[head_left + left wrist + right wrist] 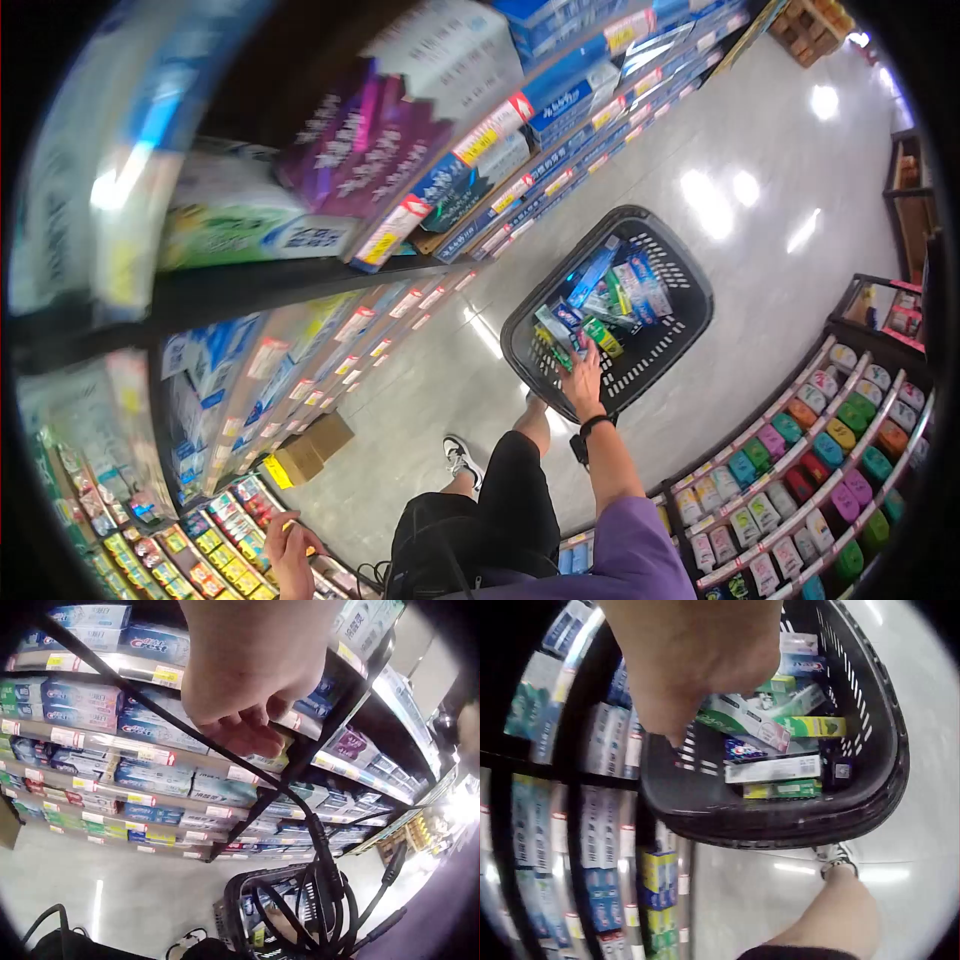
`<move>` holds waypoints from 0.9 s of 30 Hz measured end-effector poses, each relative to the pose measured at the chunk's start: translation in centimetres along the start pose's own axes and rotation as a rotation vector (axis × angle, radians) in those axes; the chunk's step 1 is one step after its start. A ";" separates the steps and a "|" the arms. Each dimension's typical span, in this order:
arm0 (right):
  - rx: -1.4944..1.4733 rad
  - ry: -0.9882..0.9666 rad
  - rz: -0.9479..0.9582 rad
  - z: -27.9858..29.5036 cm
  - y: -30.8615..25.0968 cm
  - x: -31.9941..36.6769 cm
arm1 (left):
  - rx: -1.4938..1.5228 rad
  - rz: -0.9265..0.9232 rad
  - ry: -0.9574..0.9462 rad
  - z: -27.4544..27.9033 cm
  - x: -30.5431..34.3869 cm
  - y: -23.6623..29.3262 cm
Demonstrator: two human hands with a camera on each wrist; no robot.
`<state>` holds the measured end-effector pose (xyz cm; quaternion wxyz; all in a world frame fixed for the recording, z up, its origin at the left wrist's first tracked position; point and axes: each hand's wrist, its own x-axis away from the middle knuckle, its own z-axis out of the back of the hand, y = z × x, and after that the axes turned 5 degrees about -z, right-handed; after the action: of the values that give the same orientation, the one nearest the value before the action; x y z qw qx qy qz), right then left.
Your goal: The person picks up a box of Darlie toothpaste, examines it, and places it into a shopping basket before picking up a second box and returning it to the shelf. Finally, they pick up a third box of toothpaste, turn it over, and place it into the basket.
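My right hand [583, 380] reaches into a black shopping basket [697, 290]. Its fingers are at a white-and-green toothpaste box [746, 720], which slants out from beneath the hand in the right wrist view; the fingertips are mostly hidden there. Under and around that box lie several other toothpaste boxes, among them a yellow-and-green box [814, 726] and a white box [772, 769]. Away to the left, my left hand [290, 555] hangs with loosely bent fingers and holds nothing. In the left wrist view this hand [251, 697] overlaps shelves of toothpaste.
Tall shelves [480, 140] of toothpaste boxes run along the left. At the lower right, a curved rack [800, 460] carries rows of colourful bottles. A cardboard box [310, 450] stands on the shiny floor [760, 240] by the shelf. Black cables [322, 855] cross the left wrist view.
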<state>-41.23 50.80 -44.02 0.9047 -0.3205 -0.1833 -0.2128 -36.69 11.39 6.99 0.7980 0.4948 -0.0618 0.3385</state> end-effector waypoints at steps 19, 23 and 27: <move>-1.550 -0.547 0.429 24.2 -36.3 36.2 | 0.446 -0.514 -0.140 21.4 7.3 -8.5; -1.487 -0.795 0.539 21.2 -41.8 44.0 | 0.514 -0.608 -0.126 26.7 11.3 -8.9; -1.301 -1.004 0.616 17.0 -44.2 49.6 | 0.591 -0.565 -0.195 31.0 15.2 -13.3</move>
<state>-25.00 17.56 13.75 0.3721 -0.8637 -0.3075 0.1449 -9.77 -10.88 19.26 0.6736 0.7296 0.1006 0.0612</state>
